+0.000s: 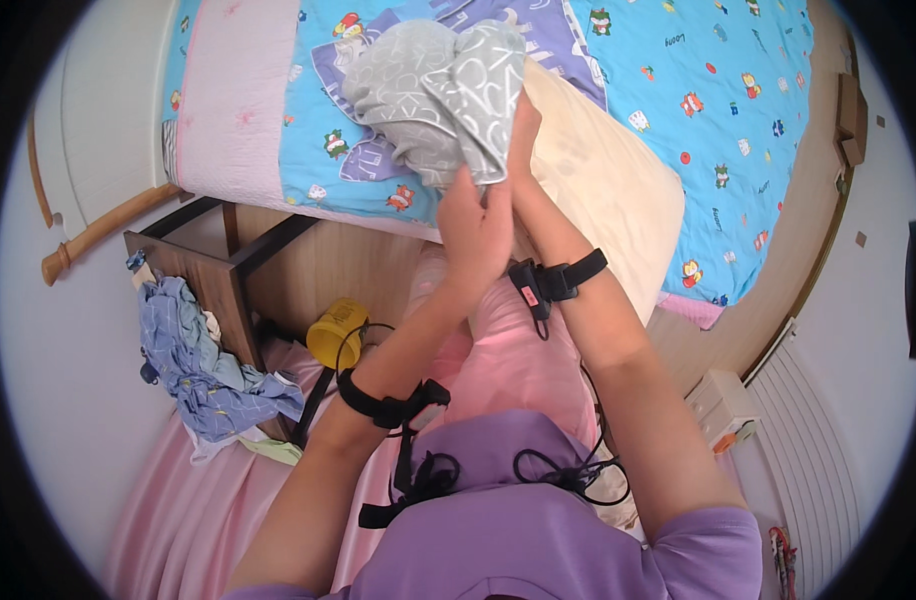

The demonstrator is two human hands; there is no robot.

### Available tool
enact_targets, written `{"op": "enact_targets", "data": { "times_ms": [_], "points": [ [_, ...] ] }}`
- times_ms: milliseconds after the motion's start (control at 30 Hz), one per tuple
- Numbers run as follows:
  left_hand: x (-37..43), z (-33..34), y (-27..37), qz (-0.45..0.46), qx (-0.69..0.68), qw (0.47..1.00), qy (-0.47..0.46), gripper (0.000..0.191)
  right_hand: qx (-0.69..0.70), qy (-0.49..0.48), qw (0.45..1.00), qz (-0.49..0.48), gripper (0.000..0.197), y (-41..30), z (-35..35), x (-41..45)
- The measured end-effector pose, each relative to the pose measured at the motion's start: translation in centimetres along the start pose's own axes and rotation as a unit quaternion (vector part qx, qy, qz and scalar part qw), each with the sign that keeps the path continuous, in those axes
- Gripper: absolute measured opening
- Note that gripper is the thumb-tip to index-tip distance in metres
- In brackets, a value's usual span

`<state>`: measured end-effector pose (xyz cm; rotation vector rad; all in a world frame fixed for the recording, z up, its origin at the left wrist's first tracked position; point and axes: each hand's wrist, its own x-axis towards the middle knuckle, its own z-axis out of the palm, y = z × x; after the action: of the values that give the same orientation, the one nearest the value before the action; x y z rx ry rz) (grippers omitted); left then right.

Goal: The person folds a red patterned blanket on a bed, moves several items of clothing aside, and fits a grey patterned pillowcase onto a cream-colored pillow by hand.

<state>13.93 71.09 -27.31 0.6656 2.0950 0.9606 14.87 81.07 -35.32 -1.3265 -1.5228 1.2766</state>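
A grey cloth cover with white lettering [428, 97] is bunched up in front of me, above the bed. My left hand [474, 225] grips its lower edge between thumb and fingers. My right hand [524, 139] is at the cover's right side, its fingers mostly hidden behind or inside the cloth. Beneath and around it lies a purple patterned cloth [372, 159]. A cream pillow or cushion [608, 187] rests on the bed's near edge, beside my right forearm.
A blue printed bedsheet [728, 150] covers the bed. To the left stands a wooden table with a black frame [195, 262], rumpled blue clothes [203, 375] draped over it. A yellow bucket [338, 334] is near its legs. A white radiator [803, 435] lines the right wall.
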Motion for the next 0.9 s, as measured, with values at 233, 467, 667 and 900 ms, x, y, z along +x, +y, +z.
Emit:
{"op": "enact_targets", "data": {
  "times_ms": [233,467,667,900],
  "points": [
    [4.0,-1.0,-1.7,0.098,-0.079,0.979,0.161,0.035,0.053,-0.168,0.981,-0.078,0.034,-0.4,-0.4,-2.6],
    [1.8,-0.2,-3.1,0.147,0.079,0.985,0.051,0.029,-0.045,-0.232,0.967,-0.091,0.040,4.1,-1.3,-4.7],
    [6.4,-4.5,-5.9,0.074,-0.031,0.992,0.099,0.026,-0.332,-0.217,0.909,-0.130,0.075,0.7,-1.4,-11.7],
    [9.3,-8.9,-9.0,0.138,0.132,0.972,0.139,0.030,-0.386,-0.286,0.875,-0.061,0.079,3.4,-4.2,-9.2]
  ]
}}
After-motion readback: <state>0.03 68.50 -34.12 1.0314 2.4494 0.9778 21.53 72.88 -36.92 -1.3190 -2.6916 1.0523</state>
